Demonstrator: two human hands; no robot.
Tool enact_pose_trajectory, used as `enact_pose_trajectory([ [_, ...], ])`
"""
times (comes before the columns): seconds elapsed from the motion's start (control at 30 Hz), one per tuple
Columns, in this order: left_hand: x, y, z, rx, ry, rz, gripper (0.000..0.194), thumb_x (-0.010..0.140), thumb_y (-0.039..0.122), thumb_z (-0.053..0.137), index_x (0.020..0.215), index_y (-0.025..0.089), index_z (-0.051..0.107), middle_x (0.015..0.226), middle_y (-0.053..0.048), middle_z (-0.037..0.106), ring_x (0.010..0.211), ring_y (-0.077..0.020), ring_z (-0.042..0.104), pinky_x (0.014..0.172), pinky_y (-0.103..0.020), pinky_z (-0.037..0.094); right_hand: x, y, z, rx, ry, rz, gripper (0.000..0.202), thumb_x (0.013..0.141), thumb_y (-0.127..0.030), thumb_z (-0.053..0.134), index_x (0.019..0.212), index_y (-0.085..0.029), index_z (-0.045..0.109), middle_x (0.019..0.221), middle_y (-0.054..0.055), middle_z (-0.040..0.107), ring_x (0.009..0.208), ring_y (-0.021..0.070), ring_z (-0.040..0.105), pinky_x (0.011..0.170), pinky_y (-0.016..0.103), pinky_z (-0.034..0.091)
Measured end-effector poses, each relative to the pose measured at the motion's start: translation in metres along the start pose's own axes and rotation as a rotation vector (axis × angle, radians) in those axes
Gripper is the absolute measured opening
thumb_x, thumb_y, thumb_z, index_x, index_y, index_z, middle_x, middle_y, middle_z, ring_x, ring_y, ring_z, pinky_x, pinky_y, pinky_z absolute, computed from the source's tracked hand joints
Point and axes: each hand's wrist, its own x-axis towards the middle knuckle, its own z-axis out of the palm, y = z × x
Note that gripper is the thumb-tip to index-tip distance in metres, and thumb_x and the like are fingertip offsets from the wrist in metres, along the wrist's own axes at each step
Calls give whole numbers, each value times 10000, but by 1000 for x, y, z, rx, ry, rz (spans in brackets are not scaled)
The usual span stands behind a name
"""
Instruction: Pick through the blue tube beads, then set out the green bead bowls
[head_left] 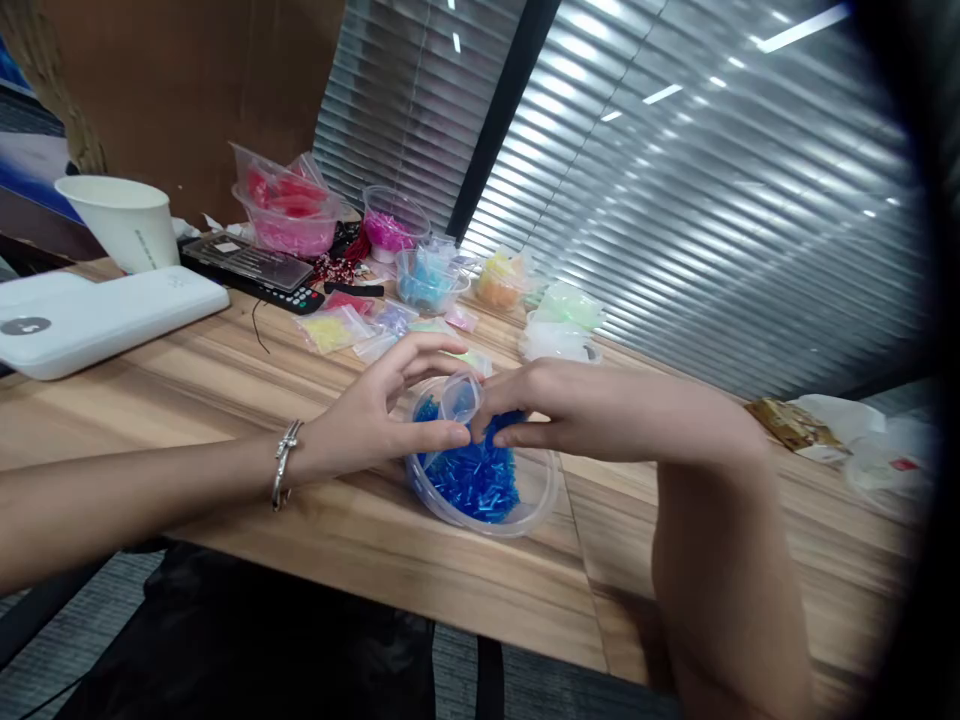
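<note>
A clear round plastic tub (536,500) holding many short blue tube pieces (480,480) sits near the table's front edge. My left hand (397,400), with a silver bracelet at its wrist, is closed on a small clear plastic bag (460,398) above the tub. The bag's rounded mouth is spread open. From the right, my right hand (525,405) reaches over the tub, its fingers curled downward by the bag and the blue pieces. Whatever its fingertips grip is too small or hidden to make out.
Behind my hands lie small bags of coloured pieces (334,330). Farther back stand tubs of pink (296,225), magenta (390,230) and light blue (427,285) pieces. A white device (112,315) and a paper cup (124,225) are left; crumpled wrappers (795,428) are right.
</note>
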Motion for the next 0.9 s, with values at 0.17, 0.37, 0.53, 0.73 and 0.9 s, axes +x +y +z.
enact_pose_trajectory([
  [0.17, 1, 3, 1, -66, -16, -109, 615, 724, 170, 801, 1240, 252, 477, 1300, -72, 608, 1224, -225, 583, 956, -303, 524, -11, -2, -3, -19, 128, 50, 186, 912, -161, 553, 1029, -204, 690, 974, 5, 704, 860, 132, 627, 759, 252, 449],
  [0.37, 1, 4, 2, -42, -8, -89, 571, 687, 188, 830, 1179, 203, 540, 1312, -103, 605, 1235, -247, 577, 989, -319, 515, -26, -6, -10, -6, 274, 47, 204, 944, -280, 537, 1046, -210, 700, 987, 35, 710, 852, 154, 642, 738, 270, 465],
  [0.53, -1, 5, 0, 37, 45, -24, 598, 670, 218, 846, 1184, 199, 541, 1214, -97, 661, 1168, -249, 621, 956, -333, 534, -29, -5, -12, 12, 326, 1, 227, 949, -323, 543, 1058, -201, 701, 1014, 51, 710, 871, 167, 650, 745, 279, 481],
  [0.73, -2, 6, 0, 97, 9, 2, 630, 657, 239, 857, 1204, 218, 545, 1187, -83, 664, 1133, -240, 630, 971, -351, 518, -26, -7, -10, -10, 396, -26, 212, 959, -304, 530, 1044, -207, 699, 1055, 49, 700, 933, 173, 640, 796, 290, 488],
  [0.9, -2, 3, 0, 207, 9, 7, 679, 648, 256, 862, 1242, 229, 535, 1175, -70, 642, 1158, -234, 593, 1029, -354, 456, -23, -12, -9, -34, 457, -78, 212, 958, -289, 534, 1063, -198, 693, 1059, 59, 695, 949, 180, 633, 812, 299, 488],
])
